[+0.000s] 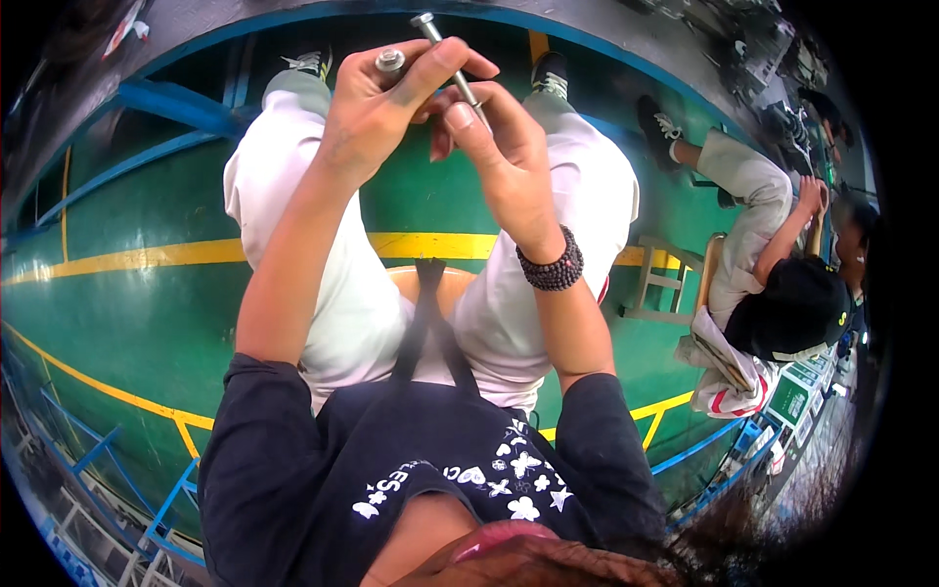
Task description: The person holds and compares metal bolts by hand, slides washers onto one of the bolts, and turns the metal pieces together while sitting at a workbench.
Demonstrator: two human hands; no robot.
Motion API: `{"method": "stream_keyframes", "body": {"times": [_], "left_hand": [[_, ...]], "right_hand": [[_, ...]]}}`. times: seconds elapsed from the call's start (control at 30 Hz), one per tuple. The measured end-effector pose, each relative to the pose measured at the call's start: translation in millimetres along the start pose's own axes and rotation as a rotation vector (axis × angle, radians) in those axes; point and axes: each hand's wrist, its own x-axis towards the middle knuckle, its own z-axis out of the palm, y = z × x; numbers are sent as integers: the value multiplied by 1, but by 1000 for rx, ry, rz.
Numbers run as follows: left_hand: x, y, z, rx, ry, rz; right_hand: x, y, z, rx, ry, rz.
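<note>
A long silvery bolt (463,83) slants between my two hands, its wide head up at the far end. My right hand (504,152) is closed on its near end, thumb and fingers pinching it. The thumb of my left hand (381,112) lies against the bolt's shank. That same hand is curled round a second metal bolt, whose round flanged head (389,61) sticks up between thumb and forefinger; its shank is hidden in the fingers. The hands are close together above my knees. A dark beaded bracelet (551,262) circles my right wrist.
A blue-framed bench edge (293,22) curves just beyond my hands. I sit on a wooden seat (401,279) over a green floor with yellow lines. At right another person (782,293) sits near a metal stool frame (665,279) and cluttered work surfaces.
</note>
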Motion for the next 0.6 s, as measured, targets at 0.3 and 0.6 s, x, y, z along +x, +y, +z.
{"method": "stream_keyframes", "body": {"times": [0.3, 0.6], "left_hand": [[2, 16, 1, 82, -22, -120], [1, 19, 0, -121, -109, -266]], "right_hand": [[0, 8, -2, -99, -22, 43], [3, 8, -5, 343, -94, 207]]}}
